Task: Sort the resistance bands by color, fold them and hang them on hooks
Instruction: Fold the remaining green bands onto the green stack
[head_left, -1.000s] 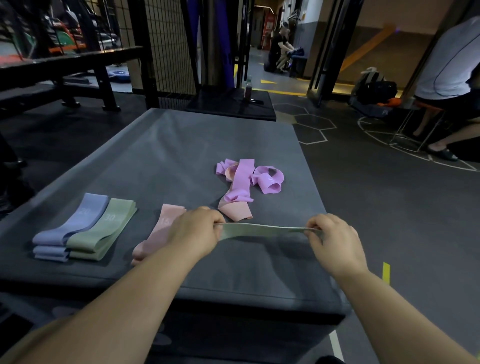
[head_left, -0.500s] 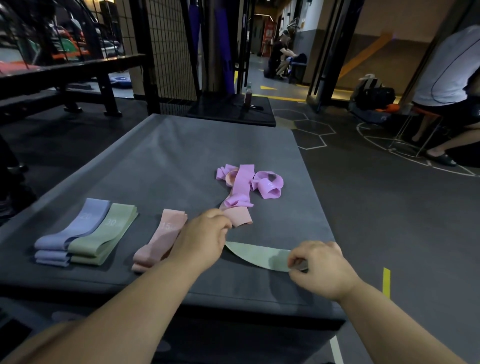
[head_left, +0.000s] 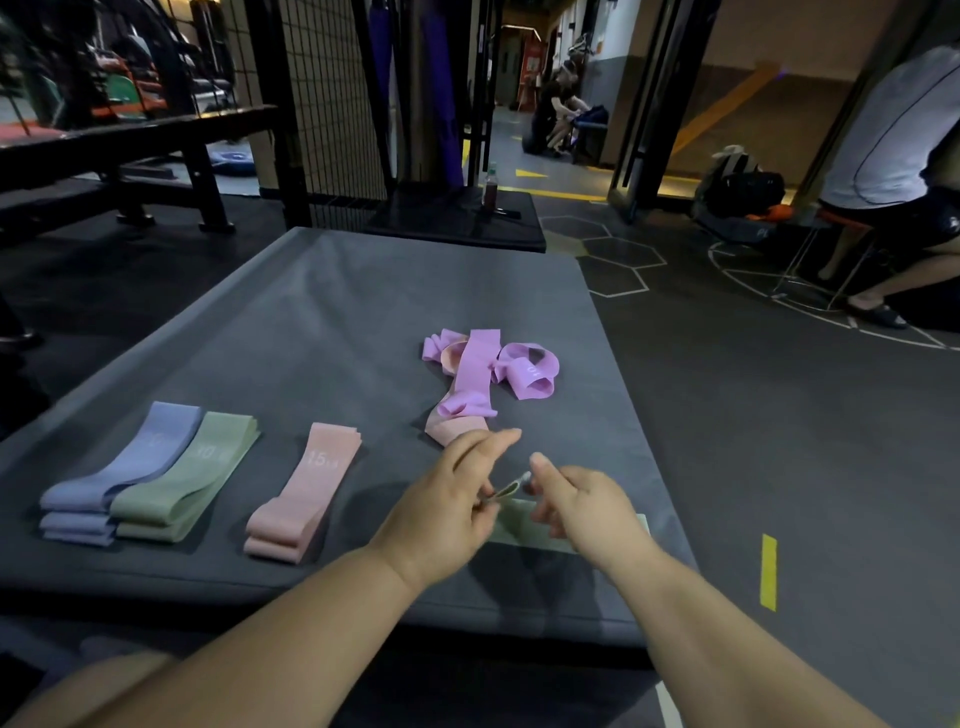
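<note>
- Green resistance band (head_left: 527, 532): on the grey mat (head_left: 337, 312) near its front edge, partly under both hands. The flat part runs left to right along that edge, and its far end points right.
- One end is lifted and doubled back, standing between the two hands.
- Left hand (head_left: 441, 504): thumb and middle fingers pinch the lifted end, forefinger out straight.
- Right hand (head_left: 587, 509): fingertips appear to pinch the same end from the right, thumb raised.
- Judgement: folding is in progress. The lifted end lies directly between the fingers and needs laying down along the band's long axis.
- Folded green stack (head_left: 189, 475): well apart to the left, beyond the folded pink stack (head_left: 306, 488). The left hand is nearer it.
</note>
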